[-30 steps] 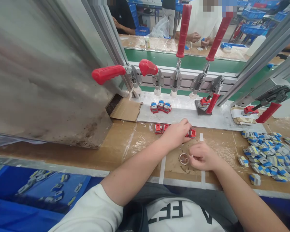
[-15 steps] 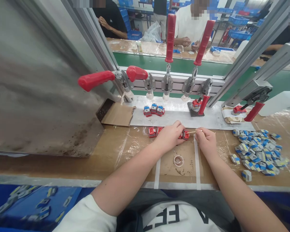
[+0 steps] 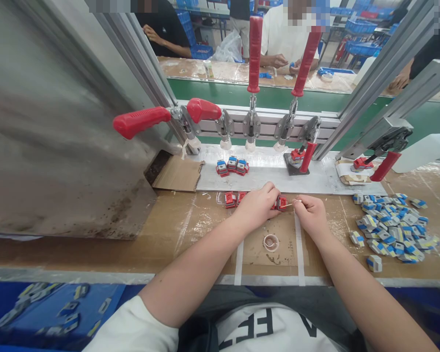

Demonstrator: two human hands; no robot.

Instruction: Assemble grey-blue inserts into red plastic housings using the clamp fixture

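Note:
My left hand [image 3: 261, 204] is closed around the right end of a row of small red-and-grey parts on the bench, its fingers covering the middle of the row. The rightmost red part [image 3: 282, 203] pokes out past my fingertips. Two more red parts, a left one [image 3: 230, 199] and its neighbour [image 3: 241, 196], show on the other side of the hand. My right hand [image 3: 311, 215] pinches a thin pale stick [image 3: 289, 205], whose tip reaches the rightmost red part. Below both hands stands a small clear cup [image 3: 271, 243] with a little liquid-looking content.
Behind the hands, a cluster of blue-topped parts [image 3: 232, 166] sits on a metal plate [image 3: 264, 181] beneath red-handled toggle clamps [image 3: 255, 56]. A pile of blue, grey and yellow parts [image 3: 398, 227] lies right. Cardboard [image 3: 179, 173] lies left. Co-workers sit across the bench.
My right hand has shifted slightly left, and the stick now slants more against the rightmost red part. My left hand keeps its hold. The whole view has moved a little.

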